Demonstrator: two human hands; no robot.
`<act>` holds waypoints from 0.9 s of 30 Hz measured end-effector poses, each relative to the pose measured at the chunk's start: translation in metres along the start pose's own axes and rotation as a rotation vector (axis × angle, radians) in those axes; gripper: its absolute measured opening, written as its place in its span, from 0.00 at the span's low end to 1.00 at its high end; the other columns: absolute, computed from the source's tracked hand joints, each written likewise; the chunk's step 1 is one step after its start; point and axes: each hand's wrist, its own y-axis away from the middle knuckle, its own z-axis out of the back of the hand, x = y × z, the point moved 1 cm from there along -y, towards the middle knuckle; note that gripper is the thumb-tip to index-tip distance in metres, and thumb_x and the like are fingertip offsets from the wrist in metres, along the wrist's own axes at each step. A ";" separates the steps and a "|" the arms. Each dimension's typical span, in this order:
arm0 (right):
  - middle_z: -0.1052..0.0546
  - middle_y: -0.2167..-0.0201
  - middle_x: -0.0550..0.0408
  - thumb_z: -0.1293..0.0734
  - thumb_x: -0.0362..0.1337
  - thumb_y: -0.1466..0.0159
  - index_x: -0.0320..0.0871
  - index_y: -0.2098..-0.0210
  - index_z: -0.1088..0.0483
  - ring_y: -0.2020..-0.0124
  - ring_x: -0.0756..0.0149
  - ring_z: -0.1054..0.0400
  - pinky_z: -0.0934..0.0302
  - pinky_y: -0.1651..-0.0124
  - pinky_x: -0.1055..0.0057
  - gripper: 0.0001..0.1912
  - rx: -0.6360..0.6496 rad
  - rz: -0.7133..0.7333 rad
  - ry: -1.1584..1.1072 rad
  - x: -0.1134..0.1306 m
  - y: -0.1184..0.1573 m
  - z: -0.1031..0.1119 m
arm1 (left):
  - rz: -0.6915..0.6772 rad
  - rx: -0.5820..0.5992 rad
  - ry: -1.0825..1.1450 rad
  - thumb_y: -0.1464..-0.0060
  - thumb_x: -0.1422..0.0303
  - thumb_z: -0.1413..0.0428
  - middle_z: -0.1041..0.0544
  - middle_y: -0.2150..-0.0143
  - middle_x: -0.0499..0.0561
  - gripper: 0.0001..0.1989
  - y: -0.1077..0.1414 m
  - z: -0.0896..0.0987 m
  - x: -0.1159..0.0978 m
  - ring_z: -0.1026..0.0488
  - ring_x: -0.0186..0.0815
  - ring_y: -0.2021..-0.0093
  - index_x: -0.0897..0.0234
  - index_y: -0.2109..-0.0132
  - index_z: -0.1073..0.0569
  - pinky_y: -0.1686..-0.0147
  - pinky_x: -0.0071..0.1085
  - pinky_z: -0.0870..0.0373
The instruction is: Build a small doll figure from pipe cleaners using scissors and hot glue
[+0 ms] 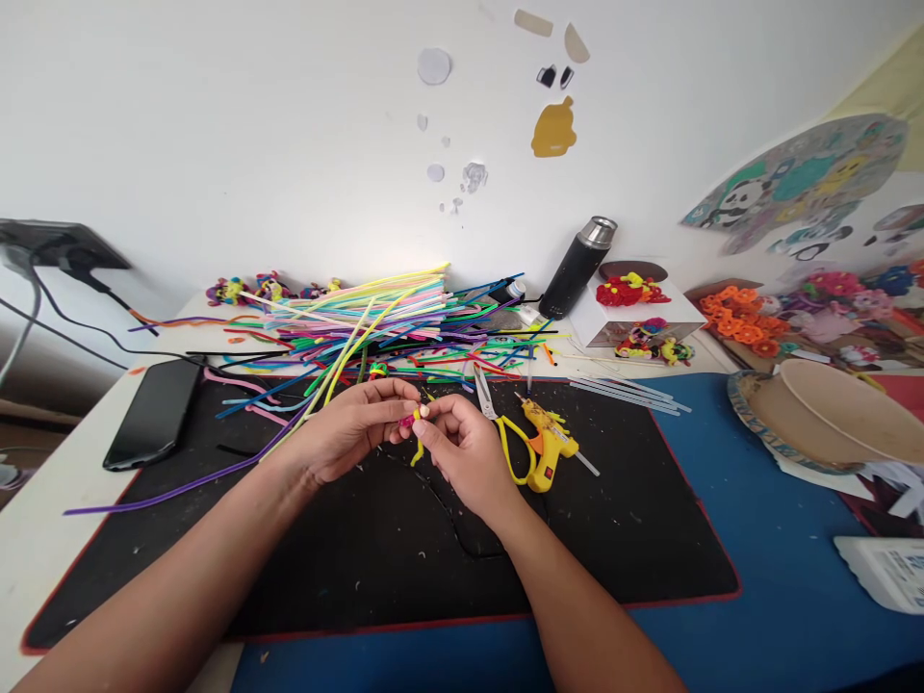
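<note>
A small pink and yellow pipe-cleaner piece [410,420] is pinched between my two hands above the black mat [613,539]. My left hand [361,423] holds it from the left with thumb and fingers together. From the right, my right hand [462,448] grips it with thumb and index finger. A short yellow end hangs below it. Just right of my right hand lie yellow-handled scissors [514,452], blades pointing away, and a yellow glue gun [550,448]. Behind my hands spreads a pile of coloured pipe cleaners [390,313].
A black phone [155,414] lies at the left. Glue sticks [628,393] rest at the mat's back edge. A black flask [577,269] leans near a white box [642,322] with small figures. Orange flowers [743,322] and a round tray [765,433] are at the right.
</note>
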 end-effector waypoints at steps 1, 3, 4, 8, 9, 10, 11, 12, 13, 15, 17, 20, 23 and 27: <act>0.33 0.80 0.66 0.27 0.47 0.35 0.46 0.61 0.29 0.82 0.72 0.42 0.51 0.80 0.75 0.13 -0.004 0.001 -0.005 0.000 0.000 0.000 | -0.011 0.000 -0.012 0.57 0.66 0.23 0.22 0.70 0.48 0.17 0.000 0.000 0.000 0.28 0.27 0.74 0.68 0.63 0.19 0.73 0.22 0.29; 0.33 0.80 0.66 0.27 0.47 0.35 0.46 0.62 0.29 0.83 0.72 0.43 0.51 0.80 0.75 0.13 -0.008 -0.002 -0.013 -0.001 0.000 0.000 | -0.045 0.007 -0.040 0.56 0.64 0.23 0.22 0.70 0.48 0.17 0.001 -0.002 -0.001 0.28 0.27 0.73 0.67 0.64 0.19 0.72 0.22 0.29; 0.34 0.81 0.66 0.27 0.47 0.35 0.46 0.63 0.29 0.83 0.73 0.43 0.51 0.81 0.75 0.13 -0.007 -0.004 -0.015 -0.001 0.000 0.000 | -0.062 0.015 -0.056 0.56 0.64 0.23 0.22 0.71 0.47 0.17 0.001 -0.002 -0.001 0.28 0.28 0.73 0.67 0.64 0.19 0.72 0.22 0.29; 0.32 0.81 0.66 0.28 0.48 0.34 0.46 0.63 0.30 0.84 0.74 0.44 0.51 0.81 0.75 0.13 0.003 -0.022 -0.030 0.000 -0.001 0.000 | -0.117 0.045 -0.111 0.52 0.61 0.24 0.22 0.70 0.48 0.16 0.003 -0.004 -0.002 0.27 0.29 0.72 0.66 0.64 0.19 0.72 0.24 0.30; 0.32 0.81 0.66 0.28 0.48 0.34 0.46 0.64 0.30 0.84 0.74 0.44 0.51 0.81 0.75 0.13 0.006 -0.026 -0.036 0.000 -0.001 0.000 | -0.125 0.051 -0.120 0.52 0.60 0.25 0.21 0.70 0.48 0.16 0.003 -0.005 -0.002 0.26 0.30 0.71 0.65 0.64 0.19 0.72 0.24 0.30; 0.32 0.81 0.66 0.28 0.49 0.34 0.46 0.64 0.30 0.84 0.74 0.44 0.51 0.81 0.75 0.14 0.009 -0.030 -0.042 0.000 -0.001 0.000 | -0.130 0.055 -0.127 0.51 0.59 0.25 0.21 0.70 0.48 0.17 0.003 -0.005 -0.002 0.26 0.31 0.71 0.65 0.64 0.19 0.71 0.24 0.30; 0.32 0.81 0.66 0.28 0.49 0.35 0.46 0.64 0.30 0.84 0.74 0.44 0.51 0.81 0.75 0.14 0.012 -0.032 -0.048 0.001 -0.001 0.000 | -0.132 0.060 -0.132 0.51 0.58 0.25 0.21 0.70 0.49 0.17 0.003 -0.005 -0.002 0.26 0.31 0.70 0.66 0.64 0.19 0.71 0.24 0.29; 0.32 0.81 0.66 0.28 0.49 0.35 0.46 0.64 0.30 0.84 0.74 0.44 0.50 0.81 0.75 0.14 0.015 -0.035 -0.055 0.001 -0.002 0.000 | -0.130 0.062 -0.136 0.50 0.57 0.26 0.21 0.70 0.49 0.17 0.003 -0.004 -0.002 0.25 0.31 0.70 0.66 0.64 0.19 0.71 0.25 0.29; 0.32 0.81 0.66 0.28 0.49 0.35 0.46 0.65 0.31 0.84 0.74 0.44 0.50 0.81 0.75 0.14 0.017 -0.041 -0.061 0.001 -0.002 0.000 | -0.126 0.062 -0.138 0.50 0.57 0.26 0.21 0.69 0.50 0.17 0.003 -0.004 -0.002 0.25 0.32 0.70 0.66 0.64 0.19 0.70 0.25 0.29; 0.32 0.81 0.66 0.27 0.49 0.36 0.46 0.66 0.31 0.84 0.74 0.44 0.51 0.81 0.75 0.15 0.020 -0.051 -0.074 0.002 -0.001 0.000 | -0.116 0.055 -0.138 0.49 0.56 0.27 0.21 0.69 0.51 0.17 0.003 -0.004 -0.001 0.26 0.32 0.69 0.66 0.64 0.18 0.70 0.25 0.29; 0.32 0.81 0.66 0.27 0.49 0.36 0.46 0.66 0.31 0.84 0.74 0.45 0.51 0.82 0.75 0.15 0.021 -0.058 -0.083 0.003 -0.001 0.000 | -0.112 0.047 -0.135 0.49 0.56 0.27 0.21 0.69 0.51 0.17 0.003 -0.004 -0.001 0.26 0.32 0.69 0.66 0.64 0.18 0.70 0.25 0.29; 0.32 0.81 0.66 0.27 0.49 0.36 0.46 0.67 0.31 0.84 0.75 0.45 0.50 0.82 0.76 0.15 0.025 -0.056 -0.084 0.003 0.000 0.000 | -0.104 0.042 -0.124 0.49 0.56 0.26 0.21 0.70 0.51 0.17 0.002 -0.003 0.000 0.26 0.32 0.70 0.66 0.64 0.18 0.70 0.25 0.29; 0.32 0.81 0.66 0.27 0.49 0.36 0.45 0.67 0.31 0.85 0.75 0.44 0.51 0.82 0.76 0.15 0.025 -0.049 -0.083 0.005 0.000 0.000 | -0.096 0.042 -0.117 0.48 0.55 0.28 0.20 0.69 0.53 0.18 0.001 -0.001 0.001 0.25 0.33 0.70 0.66 0.64 0.17 0.71 0.25 0.29; 0.32 0.82 0.66 0.26 0.52 0.37 0.45 0.67 0.31 0.85 0.75 0.45 0.51 0.83 0.76 0.18 0.018 -0.066 -0.124 0.006 -0.001 0.001 | -0.145 0.063 -0.219 0.43 0.54 0.31 0.19 0.66 0.54 0.18 0.004 0.001 -0.004 0.24 0.36 0.67 0.65 0.57 0.16 0.68 0.28 0.27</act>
